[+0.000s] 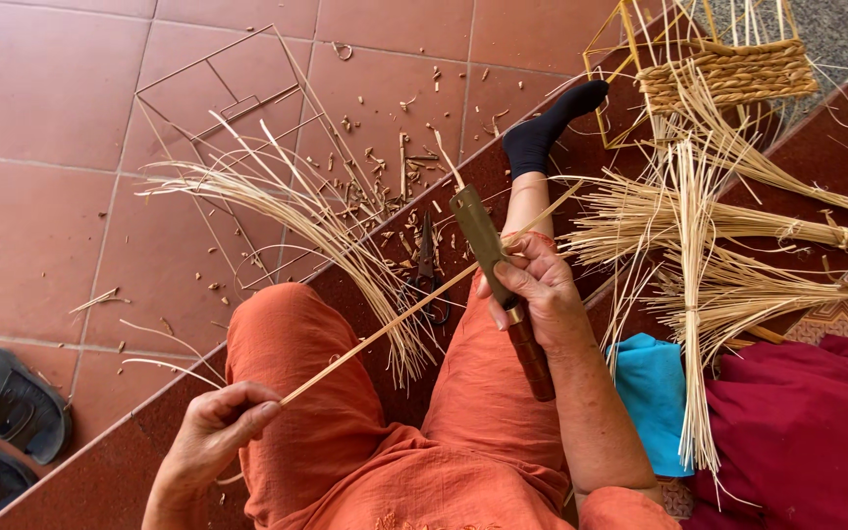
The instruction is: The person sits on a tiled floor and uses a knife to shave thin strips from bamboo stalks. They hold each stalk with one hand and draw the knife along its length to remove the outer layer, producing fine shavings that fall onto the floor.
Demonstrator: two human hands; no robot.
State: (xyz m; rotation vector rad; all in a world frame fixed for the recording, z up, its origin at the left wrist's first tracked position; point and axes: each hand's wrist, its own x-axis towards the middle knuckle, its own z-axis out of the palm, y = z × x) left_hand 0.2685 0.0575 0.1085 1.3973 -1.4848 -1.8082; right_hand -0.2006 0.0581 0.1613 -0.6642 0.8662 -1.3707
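1. The left hand (216, 429) is pinching the near end of a long thin cane strip (395, 319), thumb and fingers closed tight on it, low in the view above the left knee.
2. The right hand (532, 290) is wrapping closed around the handle of a broad-bladed knife (488, 260); the fingers are curling over it and the thumb is pressing along the side.
3. The cane strip is running at a slant from the left hand up to the right hand, crossing over the lap and meeting the knife just under the blade; its far end is passing on beyond the right hand toward the raised leg.
4. The knife blade is pointing up and away from the person, while the dark handle is sticking out below the fist toward the right thigh.
5. The person is sitting in orange trousers (316, 393), one leg stretching forward in a black sock (547, 128).
6. A pair of black scissors (428, 275) is lying on the dark red step between the knees, just beside a loose sheaf of cane (296, 211).
7. Bundles of cane (728, 265) are lying to the right, near a half-woven basket (728, 74) on a wire frame.
8. Dark sandals (12, 412) are resting on the tiled floor (41, 118) at lower left, well apart from the hands.
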